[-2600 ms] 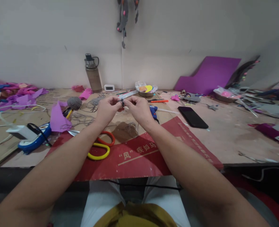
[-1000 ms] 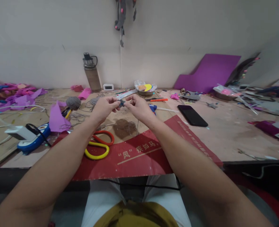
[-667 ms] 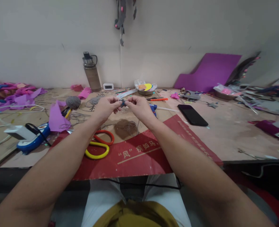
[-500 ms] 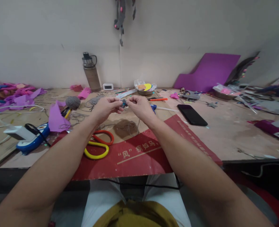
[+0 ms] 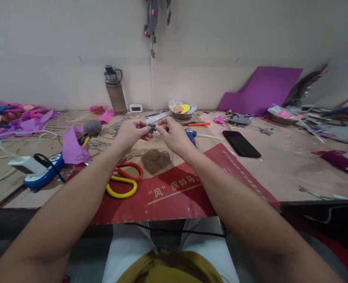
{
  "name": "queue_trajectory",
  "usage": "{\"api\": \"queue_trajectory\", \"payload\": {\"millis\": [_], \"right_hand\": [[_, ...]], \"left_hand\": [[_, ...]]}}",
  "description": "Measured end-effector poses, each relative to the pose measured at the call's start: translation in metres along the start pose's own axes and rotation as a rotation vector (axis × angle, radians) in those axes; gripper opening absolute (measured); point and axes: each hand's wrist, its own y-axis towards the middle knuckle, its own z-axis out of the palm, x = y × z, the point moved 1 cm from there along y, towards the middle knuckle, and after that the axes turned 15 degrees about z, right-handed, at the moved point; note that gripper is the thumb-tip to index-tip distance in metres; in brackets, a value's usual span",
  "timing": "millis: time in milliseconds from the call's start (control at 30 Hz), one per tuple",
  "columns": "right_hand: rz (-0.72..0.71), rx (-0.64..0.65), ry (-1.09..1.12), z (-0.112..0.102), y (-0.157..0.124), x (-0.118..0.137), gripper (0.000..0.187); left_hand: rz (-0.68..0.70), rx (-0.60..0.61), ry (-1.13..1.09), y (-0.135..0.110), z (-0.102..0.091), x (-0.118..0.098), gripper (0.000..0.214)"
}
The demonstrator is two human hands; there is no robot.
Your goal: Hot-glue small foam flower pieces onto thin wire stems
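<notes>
My left hand (image 5: 131,134) and my right hand (image 5: 174,135) are raised together above the middle of the table. Both pinch a small dark grey-blue piece (image 5: 153,127) between their fingertips; it is too small to make out further. Fingers of both hands are curled closed around it. Below the hands a tangle of grey thread (image 5: 157,159) lies on the table. Scissors with red and yellow handles (image 5: 125,182) lie just under my left forearm, on a red banner with white characters (image 5: 174,192).
A grey yarn ball (image 5: 92,127), purple felt scraps (image 5: 71,148), a blue glue gun (image 5: 190,136), a black phone (image 5: 241,143), a water bottle (image 5: 115,90), a small bowl (image 5: 182,111), a purple sheet (image 5: 260,90) against the wall, a white power strip (image 5: 28,165).
My hands stayed close together on the small piece, with the fingers shifting slightly around it. The view moved a little.
</notes>
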Motion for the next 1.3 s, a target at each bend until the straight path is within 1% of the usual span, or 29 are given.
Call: {"api": "queue_trajectory", "payload": {"millis": [100,300,400,533,600,700,733,767,800,867,900,967,1000,1067,1133,1200,1300], "right_hand": [[-0.007,0.003,-0.011,0.004,-0.004,0.001,0.009],[-0.055,0.141,-0.126,0.008,-0.020,0.015,0.017],[-0.098,0.185,-0.141,0.014,-0.028,0.019,0.018],[-0.234,0.271,-0.177,0.034,-0.040,0.017,0.021],[-0.345,0.304,-0.219,0.041,-0.048,0.019,0.024],[-0.548,0.350,-0.317,0.039,-0.059,0.029,0.025],[-0.581,0.356,-0.328,0.035,-0.061,0.033,0.026],[-0.583,0.354,-0.314,0.030,-0.061,0.037,0.027],[-0.559,0.348,-0.286,0.024,-0.058,0.039,0.028],[-0.437,0.294,-0.198,0.012,-0.050,0.040,0.025],[-0.350,0.234,-0.145,0.007,-0.044,0.037,0.024],[-0.142,0.100,0.038,-0.002,-0.031,0.029,0.023],[-0.057,0.077,0.155,-0.004,-0.026,0.024,0.022],[0.075,0.113,0.372,-0.006,-0.019,0.017,0.021],[0.155,0.182,0.532,-0.006,-0.017,0.014,0.021],[0.207,0.245,0.635,-0.005,-0.017,0.015,0.023],[0.267,0.346,0.729,-0.005,-0.021,0.019,0.027]], "left_hand": [[0.028,-0.065,0.035,0.000,0.000,-0.003,0.011],[0.117,-0.130,0.099,0.002,-0.003,-0.002,0.007],[0.124,-0.174,0.041,0.004,-0.006,0.002,0.010],[0.070,-0.270,-0.123,0.006,-0.011,0.003,0.012],[0.021,-0.320,-0.221,0.008,-0.014,0.001,0.009],[-0.048,-0.405,-0.372,0.012,-0.021,-0.003,0.004],[-0.072,-0.439,-0.421,0.013,-0.023,-0.004,0.006],[-0.096,-0.472,-0.472,0.014,-0.025,-0.005,0.008],[-0.116,-0.492,-0.522,0.015,-0.027,-0.006,0.008],[-0.140,-0.504,-0.613,0.016,-0.031,-0.009,0.007],[-0.138,-0.499,-0.652,0.016,-0.033,-0.009,0.006],[-0.111,-0.476,-0.707,0.017,-0.036,-0.010,0.006],[-0.096,-0.468,-0.722,0.016,-0.037,-0.011,0.007],[-0.081,-0.464,-0.742,0.016,-0.037,-0.010,0.006],[-0.089,-0.468,-0.744,0.015,-0.034,-0.008,0.006],[-0.096,-0.459,-0.712,0.014,-0.030,-0.006,0.008],[-0.093,-0.412,-0.643,0.012,-0.024,-0.002,0.004]]}}
